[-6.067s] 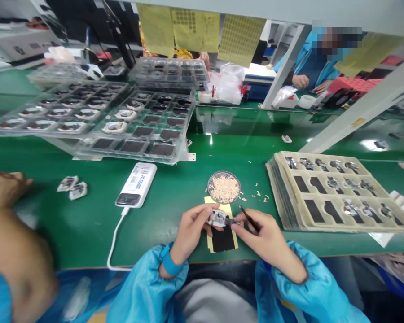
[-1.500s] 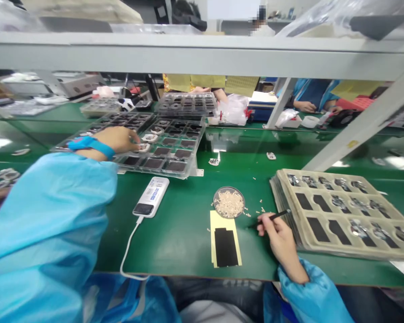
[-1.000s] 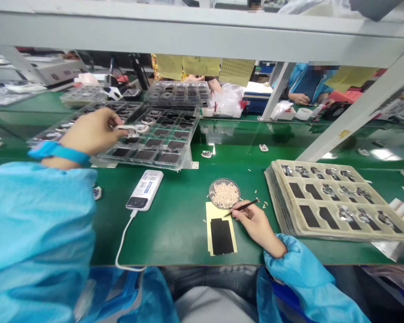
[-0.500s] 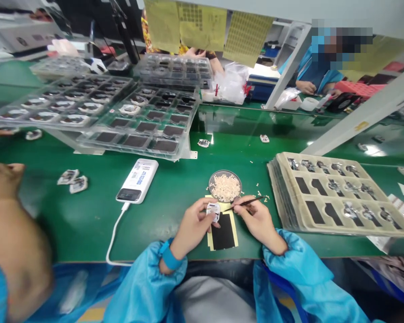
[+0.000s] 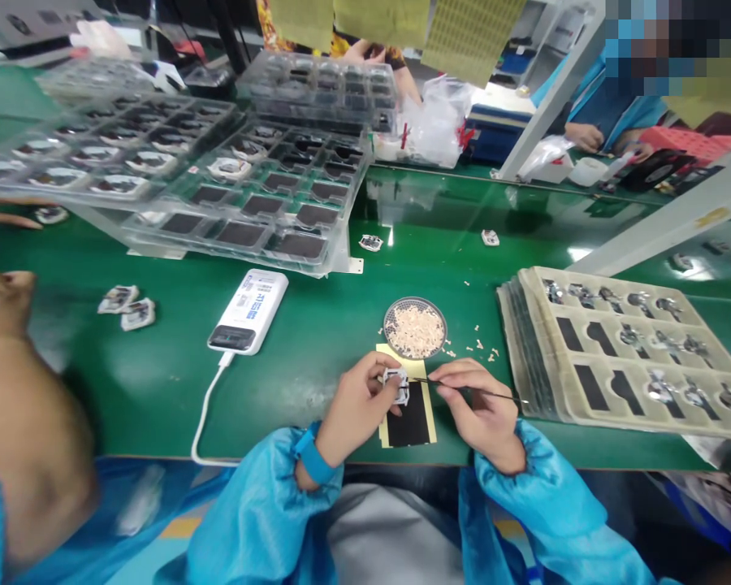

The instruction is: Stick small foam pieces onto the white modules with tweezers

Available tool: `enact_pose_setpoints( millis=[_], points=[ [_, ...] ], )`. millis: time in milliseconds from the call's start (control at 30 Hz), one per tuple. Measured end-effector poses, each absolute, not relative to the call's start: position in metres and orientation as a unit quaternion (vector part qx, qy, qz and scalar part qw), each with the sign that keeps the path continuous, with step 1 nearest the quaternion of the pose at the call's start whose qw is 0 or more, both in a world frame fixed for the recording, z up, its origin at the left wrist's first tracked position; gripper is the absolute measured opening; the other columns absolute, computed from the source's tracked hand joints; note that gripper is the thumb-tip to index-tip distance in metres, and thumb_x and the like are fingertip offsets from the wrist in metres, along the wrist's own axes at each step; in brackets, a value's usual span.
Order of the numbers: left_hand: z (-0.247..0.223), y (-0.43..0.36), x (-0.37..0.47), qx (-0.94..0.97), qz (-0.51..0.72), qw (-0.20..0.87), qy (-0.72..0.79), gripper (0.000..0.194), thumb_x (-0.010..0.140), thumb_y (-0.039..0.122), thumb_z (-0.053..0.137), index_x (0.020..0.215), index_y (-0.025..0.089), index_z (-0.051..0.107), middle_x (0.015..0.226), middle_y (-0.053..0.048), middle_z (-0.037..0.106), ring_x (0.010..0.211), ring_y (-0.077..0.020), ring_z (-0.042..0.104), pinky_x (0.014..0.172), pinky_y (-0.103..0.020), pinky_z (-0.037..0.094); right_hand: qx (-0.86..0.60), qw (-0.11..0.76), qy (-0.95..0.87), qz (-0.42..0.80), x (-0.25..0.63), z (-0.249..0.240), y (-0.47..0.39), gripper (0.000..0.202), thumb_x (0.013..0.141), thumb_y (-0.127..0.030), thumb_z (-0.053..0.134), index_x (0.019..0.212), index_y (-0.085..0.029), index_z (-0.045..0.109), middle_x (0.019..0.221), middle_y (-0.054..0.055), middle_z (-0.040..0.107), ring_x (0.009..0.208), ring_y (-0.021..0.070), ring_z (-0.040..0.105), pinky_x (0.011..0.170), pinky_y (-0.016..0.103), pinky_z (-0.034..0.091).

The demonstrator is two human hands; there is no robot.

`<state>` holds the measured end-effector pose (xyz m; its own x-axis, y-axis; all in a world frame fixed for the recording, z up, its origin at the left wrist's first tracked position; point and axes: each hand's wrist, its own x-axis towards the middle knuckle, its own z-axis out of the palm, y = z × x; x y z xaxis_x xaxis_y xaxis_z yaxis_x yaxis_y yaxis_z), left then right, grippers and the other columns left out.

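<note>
My left hand (image 5: 361, 400) pinches a small white-framed part (image 5: 395, 387) with dark and metallic bits inside. It is held above a black pad (image 5: 409, 421) with a yellow border. In my right hand (image 5: 478, 406) are dark, slim tweezers (image 5: 493, 393), gripped between thumb and fingers. Their tip points left and reaches the right edge of the white-framed part; whether they hold a small piece is too fine to tell. Just beyond both hands lies a round dish (image 5: 415, 327) full of tiny pale pieces. A few such pieces (image 5: 486, 353) are scattered to its right.
A white power bank (image 5: 248, 313) with a cable lies left. Clear trays (image 5: 237, 231) stand behind it, and stacked beige trays (image 5: 590, 357) hold metal parts at right. Two white-framed parts (image 5: 127, 307) lie near a co-worker's arm (image 5: 30, 406). Other people sit across the bench.
The tweezers have swung from pointing up and right to lying nearly level, with their tip at the white-framed part. My left hand has turned that part. The whole view has shifted slightly.
</note>
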<state>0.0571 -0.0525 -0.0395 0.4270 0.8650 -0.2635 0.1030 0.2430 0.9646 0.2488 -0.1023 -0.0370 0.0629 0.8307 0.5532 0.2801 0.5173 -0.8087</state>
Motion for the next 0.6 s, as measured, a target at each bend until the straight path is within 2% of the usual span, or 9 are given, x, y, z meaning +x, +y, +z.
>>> enact_pose_setpoints(
  millis=[433, 600],
  points=[
    [-0.0429, -0.0522, 0.0564, 0.559, 0.287, 0.633, 0.452, 0.017, 0.091, 0.029, 0.059, 0.104, 0.019, 0.055, 0.080, 0.001, 0.067, 0.056, -0.0121, 0.067, 0.045, -0.017, 0.045, -0.449, 0.551, -0.663, 0.233, 0.2495, -0.0368, -0.1005, 0.031, 0.079, 0.004, 0.066, 0.100, -0.019, 0.067, 0.096, 0.007, 0.071, 0.091, 0.0214, 0.067, 0.079, 0.042, 0.054],
    [-0.0443, -0.0527, 0.0571, 0.556, 0.289, 0.633, 0.455, 0.018, 0.091, 0.031, 0.060, 0.104, 0.019, 0.057, 0.089, -0.001, 0.069, 0.058, -0.0122, 0.068, 0.050, -0.019, 0.049, -0.454, 0.529, -0.685, 0.213, 0.2497, -0.0356, -0.0997, 0.032, 0.079, 0.003, 0.068, 0.102, -0.020, 0.066, 0.097, 0.007, 0.071, 0.090, 0.0209, 0.066, 0.079, 0.041, 0.054]
  ],
)
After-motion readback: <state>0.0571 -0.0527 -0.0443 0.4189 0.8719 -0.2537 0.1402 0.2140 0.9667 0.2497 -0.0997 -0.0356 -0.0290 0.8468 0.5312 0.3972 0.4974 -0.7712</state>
